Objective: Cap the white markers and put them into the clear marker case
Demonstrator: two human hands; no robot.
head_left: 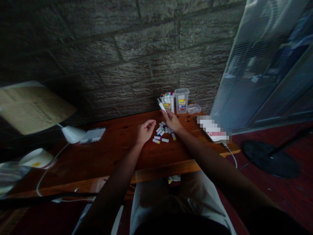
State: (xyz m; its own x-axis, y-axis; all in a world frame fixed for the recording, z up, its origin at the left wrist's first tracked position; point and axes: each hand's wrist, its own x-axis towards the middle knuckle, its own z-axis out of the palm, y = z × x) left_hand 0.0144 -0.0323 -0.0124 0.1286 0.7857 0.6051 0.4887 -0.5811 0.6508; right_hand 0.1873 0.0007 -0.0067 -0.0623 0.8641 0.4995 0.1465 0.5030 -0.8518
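Observation:
My right hand [171,120] is closed around a white marker [161,106], which points up and to the left with a thin dark tip. My left hand [146,130] hovers just left of it, fingers curled in towards the thumb; whatever is between them, if anything, is too small to make out. Below the hands lies a loose pile of short white marker caps [160,132] with coloured ends. Behind my right hand stands a clear case [172,101] full of markers with coloured ends.
A second clear plastic case [182,99] and a shallow clear lid [194,109] stand by the wall. Several white markers [93,134] lie in a row beside the lamp [36,106]. A paper bowl [36,158] is at left, a blurred-out white object [212,129] at right.

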